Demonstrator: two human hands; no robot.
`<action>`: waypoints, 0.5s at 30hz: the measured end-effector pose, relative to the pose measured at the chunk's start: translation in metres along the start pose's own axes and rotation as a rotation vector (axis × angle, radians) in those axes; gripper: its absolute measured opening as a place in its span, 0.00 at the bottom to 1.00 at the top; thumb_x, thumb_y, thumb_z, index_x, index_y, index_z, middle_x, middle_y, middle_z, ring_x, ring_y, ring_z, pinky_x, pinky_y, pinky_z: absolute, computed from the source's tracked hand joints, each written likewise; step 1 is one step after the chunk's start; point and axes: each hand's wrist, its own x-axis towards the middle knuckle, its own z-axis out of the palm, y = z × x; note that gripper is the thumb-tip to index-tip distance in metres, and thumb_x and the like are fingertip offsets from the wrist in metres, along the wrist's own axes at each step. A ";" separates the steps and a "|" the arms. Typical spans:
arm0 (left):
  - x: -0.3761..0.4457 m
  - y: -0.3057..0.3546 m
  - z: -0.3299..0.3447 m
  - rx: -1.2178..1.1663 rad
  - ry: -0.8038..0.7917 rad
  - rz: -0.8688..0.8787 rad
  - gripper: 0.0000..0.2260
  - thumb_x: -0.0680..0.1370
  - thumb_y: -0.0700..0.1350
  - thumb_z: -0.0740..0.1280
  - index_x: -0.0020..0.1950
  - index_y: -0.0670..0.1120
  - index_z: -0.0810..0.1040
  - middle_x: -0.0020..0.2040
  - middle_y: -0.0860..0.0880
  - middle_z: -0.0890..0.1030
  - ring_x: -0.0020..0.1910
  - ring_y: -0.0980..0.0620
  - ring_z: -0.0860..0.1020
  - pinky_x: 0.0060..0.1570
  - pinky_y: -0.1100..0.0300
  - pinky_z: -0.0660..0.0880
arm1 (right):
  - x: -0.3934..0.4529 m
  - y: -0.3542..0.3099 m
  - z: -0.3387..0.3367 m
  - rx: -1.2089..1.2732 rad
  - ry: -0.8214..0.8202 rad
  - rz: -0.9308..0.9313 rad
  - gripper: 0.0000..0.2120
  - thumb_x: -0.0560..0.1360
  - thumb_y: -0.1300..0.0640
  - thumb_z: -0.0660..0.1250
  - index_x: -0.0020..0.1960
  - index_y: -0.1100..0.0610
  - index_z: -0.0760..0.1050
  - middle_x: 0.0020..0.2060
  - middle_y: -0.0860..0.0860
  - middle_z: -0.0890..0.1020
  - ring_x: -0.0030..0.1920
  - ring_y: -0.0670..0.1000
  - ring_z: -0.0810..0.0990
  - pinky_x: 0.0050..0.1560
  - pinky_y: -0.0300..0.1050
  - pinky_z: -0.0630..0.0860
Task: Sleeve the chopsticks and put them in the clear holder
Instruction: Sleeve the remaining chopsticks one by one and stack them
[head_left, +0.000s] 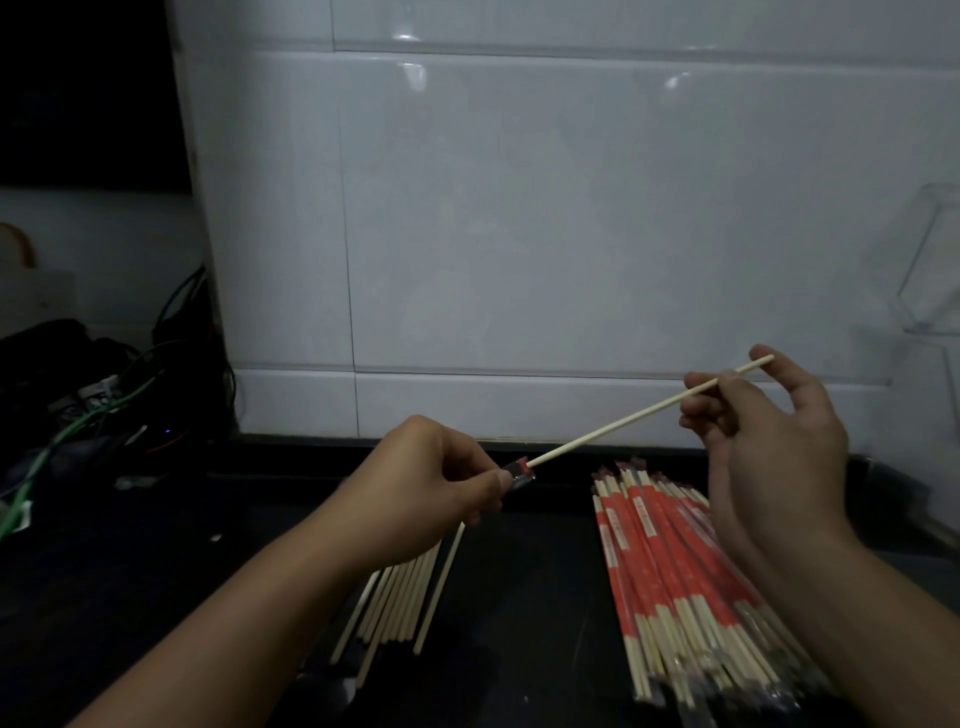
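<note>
L hand (441, 486) is up over the dark counter (524, 571), its grip pinching the mouth of a clear plastic sleeve (519, 474) w/ a red patch between thumb & forefinger; rest of the sleeve is hidden behind the hand. R hand (769, 431) is raised to the right, grip pinching a single bare chopstick (639, 415) near its far end w/ curled fingers. The stick slants down-left from R hand to L hand, its lower tip right at the sleeve's opening; can't tell how far in it sits. Both hands & the stick are off the counter, in front of the white tiled wall (545, 234).

Below L hand, a loose bunch of unsleeved chopsticks (400, 603) lies on the counter, mostly parallel, running toward the camera, partly covered by the L forearm. To the right, under R forearm, a big pile of sleeved chopsticks (675, 582) in red-and-clear wrappers, fanned out slightly, wooden ends showing at both ends. The two piles are apart, bare counter between.

Clear holder (930, 280) sits at far right edge against the wall, transparent & hard to make out; contents can't be told. Far left, in dim light, a tangle of cables (104, 405), green & black, on a lower dark area.
</note>
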 end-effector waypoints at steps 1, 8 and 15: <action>0.000 0.000 0.000 0.001 -0.003 0.009 0.10 0.76 0.54 0.71 0.38 0.52 0.85 0.34 0.50 0.84 0.34 0.48 0.82 0.42 0.44 0.80 | 0.000 0.000 0.000 -0.008 -0.004 -0.002 0.16 0.80 0.66 0.61 0.66 0.53 0.71 0.40 0.58 0.82 0.33 0.47 0.79 0.39 0.39 0.79; 0.003 -0.005 0.003 -0.072 -0.041 0.036 0.07 0.79 0.41 0.69 0.50 0.53 0.84 0.40 0.52 0.86 0.39 0.53 0.85 0.50 0.50 0.82 | 0.000 0.001 0.000 -0.017 -0.011 0.000 0.16 0.80 0.66 0.61 0.65 0.53 0.71 0.39 0.57 0.82 0.33 0.47 0.79 0.39 0.40 0.79; 0.003 -0.004 0.003 -0.041 0.044 0.029 0.05 0.76 0.48 0.73 0.41 0.50 0.82 0.35 0.50 0.85 0.33 0.56 0.82 0.39 0.59 0.80 | 0.000 0.001 0.000 -0.021 0.003 -0.006 0.16 0.80 0.66 0.61 0.65 0.53 0.71 0.40 0.58 0.82 0.33 0.47 0.79 0.39 0.39 0.79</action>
